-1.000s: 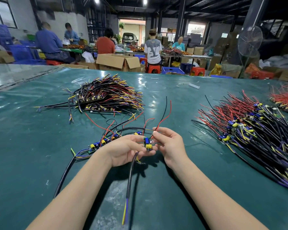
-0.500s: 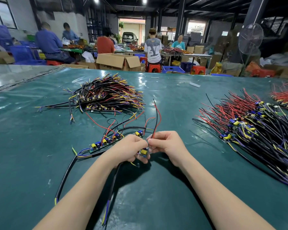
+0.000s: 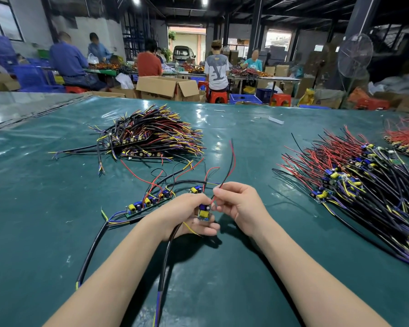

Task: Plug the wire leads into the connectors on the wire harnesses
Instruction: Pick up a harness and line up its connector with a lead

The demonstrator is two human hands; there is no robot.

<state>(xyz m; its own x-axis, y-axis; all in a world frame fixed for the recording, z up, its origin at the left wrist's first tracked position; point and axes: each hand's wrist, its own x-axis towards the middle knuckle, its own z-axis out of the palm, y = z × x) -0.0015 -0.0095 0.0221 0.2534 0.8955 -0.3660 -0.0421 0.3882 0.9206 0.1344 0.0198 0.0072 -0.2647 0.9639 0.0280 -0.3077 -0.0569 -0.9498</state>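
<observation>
My left hand (image 3: 187, 215) holds a small circuit board (image 3: 204, 212) with a yellow and a blue part, face up between its fingers. A black sheathed cable (image 3: 168, 251) hangs from the board toward me. My right hand (image 3: 239, 205) pinches the red and black leads (image 3: 229, 166) just right of the board; they arc up and away. On the green table (image 3: 45, 220) to the left lies a strip of joined boards (image 3: 148, 202) with wires.
A heap of black, yellow and red wired boards (image 3: 149, 135) lies at the back left. A large pile of red and black harnesses (image 3: 354, 178) fills the right side, with another red bundle (image 3: 406, 138) beyond. People work at far tables behind cardboard boxes (image 3: 168, 87).
The board has turned face up in my left hand and come slightly closer to me. My right hand shifted its pinch on the red and black leads, which now rise more to the right.
</observation>
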